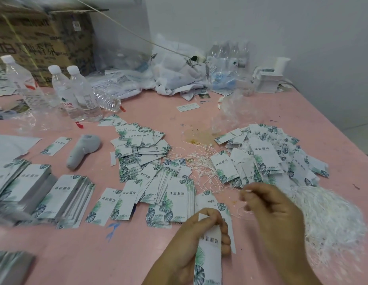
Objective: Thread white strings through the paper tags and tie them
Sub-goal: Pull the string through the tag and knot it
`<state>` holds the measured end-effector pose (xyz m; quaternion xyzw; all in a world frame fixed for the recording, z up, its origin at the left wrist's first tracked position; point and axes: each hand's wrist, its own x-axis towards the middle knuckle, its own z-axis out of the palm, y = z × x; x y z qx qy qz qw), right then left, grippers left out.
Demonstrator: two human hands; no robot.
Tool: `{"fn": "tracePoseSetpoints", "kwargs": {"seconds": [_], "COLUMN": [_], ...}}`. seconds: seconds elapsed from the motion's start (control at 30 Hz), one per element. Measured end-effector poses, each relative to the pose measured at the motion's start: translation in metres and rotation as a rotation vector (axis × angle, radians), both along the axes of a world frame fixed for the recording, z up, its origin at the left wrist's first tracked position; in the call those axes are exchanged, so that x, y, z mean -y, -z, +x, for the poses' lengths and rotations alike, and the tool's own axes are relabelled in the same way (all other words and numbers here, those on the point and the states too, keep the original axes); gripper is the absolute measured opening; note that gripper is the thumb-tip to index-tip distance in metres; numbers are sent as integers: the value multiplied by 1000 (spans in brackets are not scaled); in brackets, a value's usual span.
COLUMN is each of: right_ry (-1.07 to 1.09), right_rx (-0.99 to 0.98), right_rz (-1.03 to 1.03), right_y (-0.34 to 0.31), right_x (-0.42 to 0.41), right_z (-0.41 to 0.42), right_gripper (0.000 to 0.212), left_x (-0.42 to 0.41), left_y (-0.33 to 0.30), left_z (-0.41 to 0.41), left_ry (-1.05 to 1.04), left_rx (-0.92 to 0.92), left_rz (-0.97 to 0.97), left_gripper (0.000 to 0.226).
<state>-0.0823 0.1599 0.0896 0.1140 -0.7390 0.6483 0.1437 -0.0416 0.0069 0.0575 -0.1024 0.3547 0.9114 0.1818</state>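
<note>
Your left hand grips a tag; your right hand pinches a string just above it.

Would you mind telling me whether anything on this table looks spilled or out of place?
Yes: a yellowish stain soils the pink table between the tag piles, and one clear bottle lies tipped over.

White tags, green-leaf print; white strings; pink table
</note>
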Motion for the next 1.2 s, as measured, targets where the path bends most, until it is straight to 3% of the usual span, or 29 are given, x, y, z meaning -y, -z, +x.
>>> {"fn": "tracePoseSetpoints", "kwargs": {"seconds": [0.13,0.2,0.33,0.47,0.67,0.73,0.87,1.0,1.1,1.2], "right_ry": [-191,-231,-281,-281,-355,-429,-575,-570,-586,-479], "right_rx": [12,-50,-41,-27,62,108,352,460,534,582], "right_rz": [126,212,230,214,153,62,-366,-552,-810,-967], "right_y": [17,19,22,22,29,29,32,28,21,20], "right_x": [20,22,21,21,14,12,4,-3,-6,-7], "right_z": [16,18,17,16,12,11,5,-6,-12,-16], "right_gripper": [26,17,25,29,11,8,10,8,22,8], "left_x": [0,2,4,4,3,4,9,11,9,10], "left_y": [2,0,-1,1,0,2,5,6,8,8], "left_z": [1,1,1,0,0,-2,-4,-6,-6,-6], "left_ry": [8,-28,-76,-111,-183,-228,-308,-392,-447,-485], "left_rx": [3,14,-10,4,9,21,47,51,50,21], "left_rz": [-20,37,-1,-26,31,80,206,241,246,213], "left_gripper": [26,24,3,17,9,7,10,13,19,17]}}
